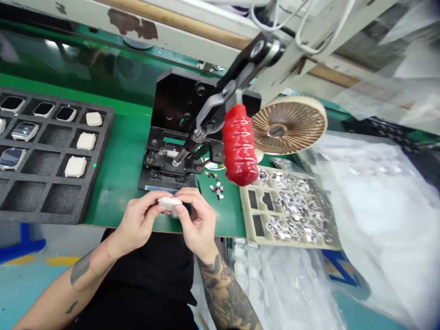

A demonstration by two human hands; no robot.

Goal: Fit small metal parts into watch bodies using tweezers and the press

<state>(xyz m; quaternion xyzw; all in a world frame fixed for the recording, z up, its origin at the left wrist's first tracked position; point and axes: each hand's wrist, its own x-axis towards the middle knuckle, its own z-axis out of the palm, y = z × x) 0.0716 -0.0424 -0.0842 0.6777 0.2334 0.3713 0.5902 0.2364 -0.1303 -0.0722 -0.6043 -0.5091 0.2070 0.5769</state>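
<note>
A cream-coloured watch case (169,203) is pinched edge-on between my two hands, above the front edge of the green bench. My left hand (137,220) grips its left end with thumb and fingers. On its right end, my right hand (199,220) has its thumb in front and its fingers behind. Just beyond the hands stands a black toggle press (172,160) with a red ribbed handle (239,145) raised to the right. The case's far side is hidden from me.
On the left, a grey foam tray (98,174) holds several watch cases in its pockets. Small red-and-silver parts (217,189) lie right of the press. Farther right are a compartment box (252,220) of small metal pieces, a round fan (290,124) and clear plastic bags (381,220).
</note>
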